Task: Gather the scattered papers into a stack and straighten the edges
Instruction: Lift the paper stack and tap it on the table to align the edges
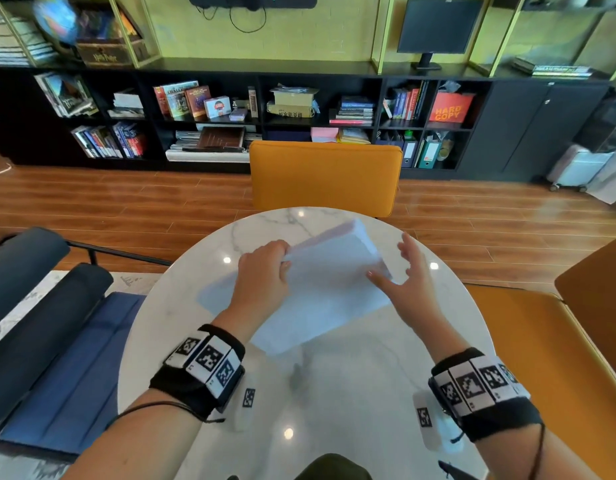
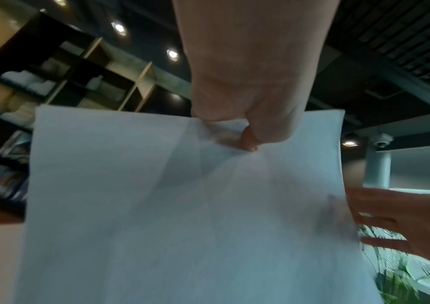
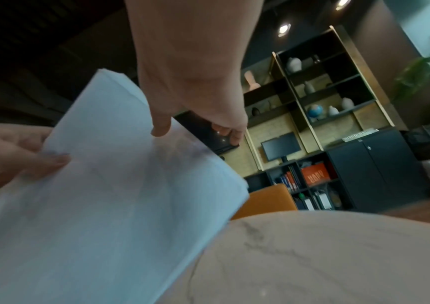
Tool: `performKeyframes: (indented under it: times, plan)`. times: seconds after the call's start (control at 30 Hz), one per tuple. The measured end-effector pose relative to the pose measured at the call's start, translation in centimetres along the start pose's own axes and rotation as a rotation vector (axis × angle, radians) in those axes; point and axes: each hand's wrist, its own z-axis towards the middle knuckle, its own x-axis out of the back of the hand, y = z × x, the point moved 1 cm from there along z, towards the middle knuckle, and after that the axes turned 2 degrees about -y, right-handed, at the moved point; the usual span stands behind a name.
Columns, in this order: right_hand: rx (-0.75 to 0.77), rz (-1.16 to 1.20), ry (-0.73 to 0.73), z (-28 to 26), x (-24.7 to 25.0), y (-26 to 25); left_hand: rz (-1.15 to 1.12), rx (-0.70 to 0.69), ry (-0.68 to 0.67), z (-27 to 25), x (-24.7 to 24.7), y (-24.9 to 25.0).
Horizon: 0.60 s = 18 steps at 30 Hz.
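A bundle of white papers is lifted above the round marble table, tilted up toward the far side. My left hand grips the bundle's left edge, fingers curled over it; the left wrist view shows the papers pinched under my left hand. My right hand is spread beside the right edge with straight fingers, its thumb lying on the top sheet. From the right wrist, the papers hang beneath my right hand, fingers apart. Another sheet lies under my left hand.
An orange chair stands at the table's far side. A second orange chair is on the right and a blue chair on the left. Black bookshelves line the far wall.
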Motion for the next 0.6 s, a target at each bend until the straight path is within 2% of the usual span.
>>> performKeyframes:
  times: [0.07,0.13,0.3,0.37,0.5,0.57,0.6]
  plan:
    - [0.042,0.037,-0.101,0.0,-0.2,-1.9,0.097,-0.125,-0.030,0.0,-0.1,1.1]
    - [-0.012,0.137,-0.208,0.0,-0.3,-2.9,0.159,-0.200,-0.051,-0.1,-0.5,1.7]
    - [-0.146,0.367,-0.203,-0.4,-0.8,-2.1,0.065,-0.191,-0.011,-0.5,-0.5,0.9]
    - [-0.176,0.417,-0.195,-0.5,-0.7,-1.4,0.038,-0.122,0.030,-0.7,-0.1,-0.4]
    - [-0.227,0.500,-0.181,-0.3,0.3,0.2,-0.012,0.117,0.153,-1.1,1.2,-4.5]
    - [-0.244,0.534,-0.175,-0.1,0.6,0.8,-0.234,0.261,0.186,-1.4,1.7,-5.9]
    - [-0.246,0.548,-0.173,-0.1,0.7,0.9,-0.411,0.336,0.147,-1.6,1.8,-5.9]
